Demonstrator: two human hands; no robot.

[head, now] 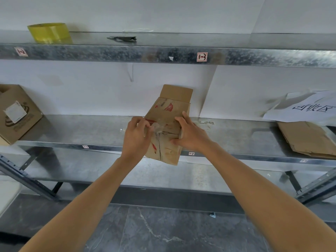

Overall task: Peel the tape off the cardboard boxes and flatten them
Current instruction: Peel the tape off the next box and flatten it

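Note:
A small brown cardboard box [170, 113] with red print is held tilted in front of the middle metal shelf [91, 131], one flap standing up at its far end. My right hand [190, 134] grips the box's right side, fingers over its upper face. My left hand [137, 136] pinches a crumpled strip of clear tape [156, 128] lifted from the box's seam.
A larger brown box [17, 113] stands on the shelf at the left. Flattened cardboard [309, 139] lies at the right under a white paper sign [305, 108]. On the top shelf sit a yellow tape roll [50, 32] and a dark tool [123, 39]. Grey floor lies below.

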